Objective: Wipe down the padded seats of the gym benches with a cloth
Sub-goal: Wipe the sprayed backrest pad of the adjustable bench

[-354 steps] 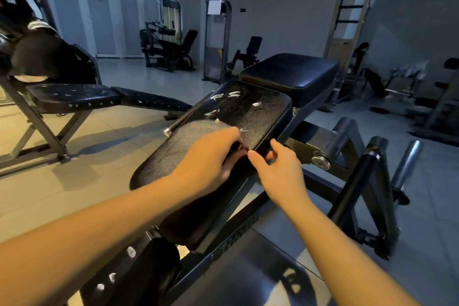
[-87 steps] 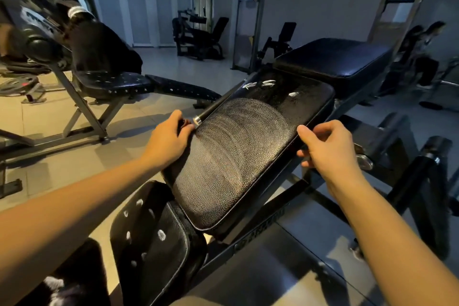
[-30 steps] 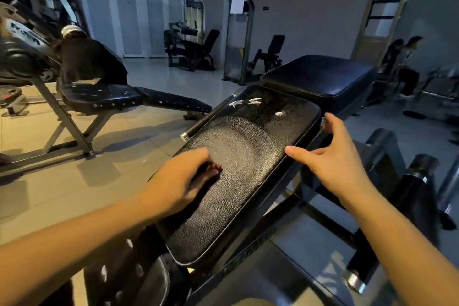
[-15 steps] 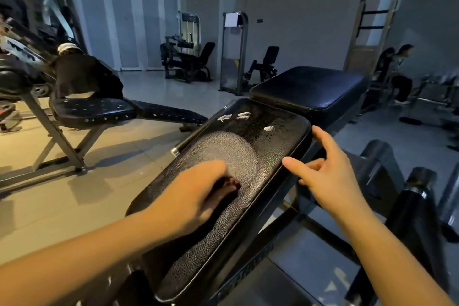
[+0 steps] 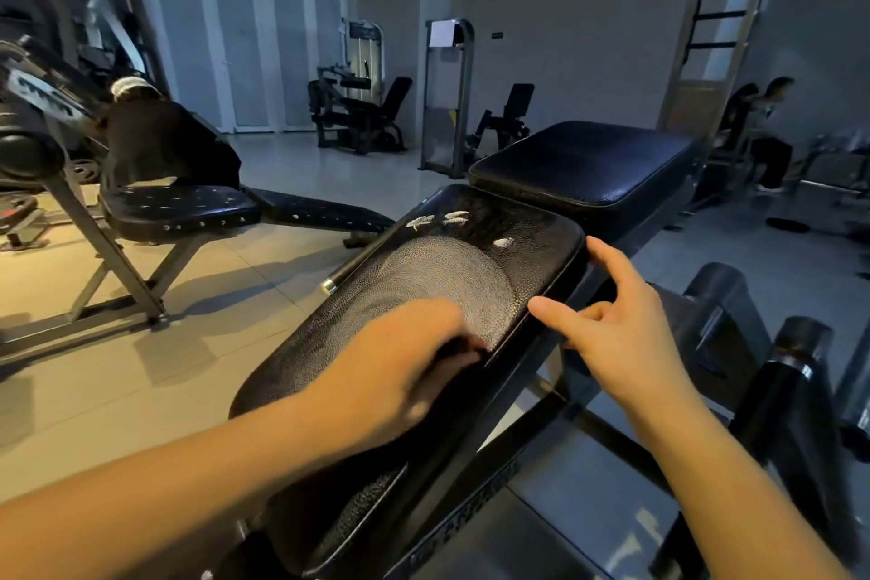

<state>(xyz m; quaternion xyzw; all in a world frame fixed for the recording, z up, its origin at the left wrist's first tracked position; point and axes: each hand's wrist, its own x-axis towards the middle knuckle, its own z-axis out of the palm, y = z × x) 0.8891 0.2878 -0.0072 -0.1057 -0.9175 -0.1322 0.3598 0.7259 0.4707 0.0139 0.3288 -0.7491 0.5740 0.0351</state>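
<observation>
A sloping black padded seat [image 5: 532, 240] lies in front of me, with a pale smeared patch across its middle and small white tears near its top. My left hand [image 5: 400, 363], motion-blurred, presses on the seat's lower middle with its fingers curled over a dark cloth [image 5: 459, 351] that barely shows. My right hand [image 5: 616, 330] touches the seat's right edge, thumb and forefinger straight, the other fingers tucked. A second black pad [image 5: 584, 160] sits just beyond the seat.
Black foam rollers [image 5: 795, 372] and frame bars stand close on the right. A flat bench [image 5: 188, 207] stands left, a person in black [image 5: 160, 141] behind it. Weight machines [image 5: 358, 113] line the far wall. Another person [image 5: 772, 132] sits far right.
My left hand has slid with the cloth across the seat toward its right edge, nearer my right hand. My right hand has stayed at the seat's edge.
</observation>
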